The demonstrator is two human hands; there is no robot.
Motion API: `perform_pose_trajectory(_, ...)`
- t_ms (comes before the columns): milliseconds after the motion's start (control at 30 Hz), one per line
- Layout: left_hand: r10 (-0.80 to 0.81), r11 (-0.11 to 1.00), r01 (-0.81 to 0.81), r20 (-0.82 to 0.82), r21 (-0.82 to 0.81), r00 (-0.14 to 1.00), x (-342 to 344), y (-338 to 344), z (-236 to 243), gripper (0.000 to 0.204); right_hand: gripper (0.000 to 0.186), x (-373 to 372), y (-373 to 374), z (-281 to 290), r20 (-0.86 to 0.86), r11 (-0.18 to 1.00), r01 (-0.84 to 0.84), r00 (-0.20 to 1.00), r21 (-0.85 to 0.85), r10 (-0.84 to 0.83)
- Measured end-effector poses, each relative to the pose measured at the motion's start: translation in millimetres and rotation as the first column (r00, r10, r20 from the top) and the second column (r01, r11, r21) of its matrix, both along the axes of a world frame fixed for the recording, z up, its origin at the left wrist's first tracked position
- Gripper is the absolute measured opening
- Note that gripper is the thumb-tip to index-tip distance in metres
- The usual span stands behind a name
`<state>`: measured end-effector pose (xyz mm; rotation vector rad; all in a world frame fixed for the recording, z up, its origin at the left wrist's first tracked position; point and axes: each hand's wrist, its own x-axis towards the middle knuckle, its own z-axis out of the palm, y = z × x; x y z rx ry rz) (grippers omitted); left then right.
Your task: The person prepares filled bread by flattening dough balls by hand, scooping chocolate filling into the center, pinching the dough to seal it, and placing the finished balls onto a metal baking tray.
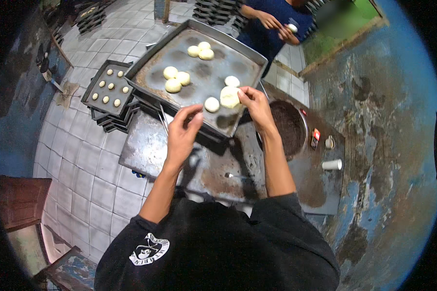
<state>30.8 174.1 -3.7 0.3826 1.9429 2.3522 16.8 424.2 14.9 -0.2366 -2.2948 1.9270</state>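
Between the thumb and fingers of my right hand (255, 109) is a pale, flattened piece of dough (229, 97), above the right part of a large metal tray (146, 60). My left hand (183, 127) is at the tray's near edge, open with loosely curved fingers, left of a round dough ball (211, 105). Another ball (232, 81) lies just behind the held piece. Two clusters of three balls each, one at the back (205, 53) and one at the left (174, 84), also sit on the tray.
A smaller tray of several balls (110, 86) tops a stack at left. A person (296, 29) holds something pale at the back. Below is a worn metal table (141, 150); at right are a round pan (284, 128), mug (329, 142), white cylinder (331, 165) and stained wall (383, 145).
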Motion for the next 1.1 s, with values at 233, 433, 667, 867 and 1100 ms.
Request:
perform_pose_trajectory(233, -0.387, 0.919, 0.369, 0.127, 0.140, 0.913, 122.3, 112.2, 10.9, 0.023, 0.038, 193.7, -3.8, 4.0, -0.129, 0.926, 0.300, 0.934, -0.231, -0.334)
perform_pose_trajectory(433, -0.693, 0.720, 0.476, 0.517, 0.504, 0.502, 196.4, 128.8, -41.6, 0.032, 0.037, 283.0, -1.9, -74.0, -0.158, 0.792, 0.579, 0.778, -0.194, -0.608)
perform_pose_trajectory(667, -0.716, 0.665, 0.060, 0.612, 0.745, 0.335, 205.4, 72.0, -81.8, 0.048, 0.036, 288.5, 30.4, -248.0, 0.264, 0.938, 0.318, 0.901, 0.137, -0.344)
perform_pose_trajectory(867, -0.253, 0.961, 0.014, 0.865, 0.275, 0.434, 179.4, 54.4, -133.0, 0.023, 0.023, 282.0, 43.4, -313.7, 0.179, 0.454, -0.100, 0.974, 0.885, -0.136)
perform_pose_trajectory(1100, -0.206, 0.974, 0.002, 0.876, 0.228, 0.436, 134.6, 94.6, -148.6, 0.038, 0.005, 242.8, 107.1, -190.4, 0.220, 0.783, 0.088, 0.935, 0.615, -0.278)
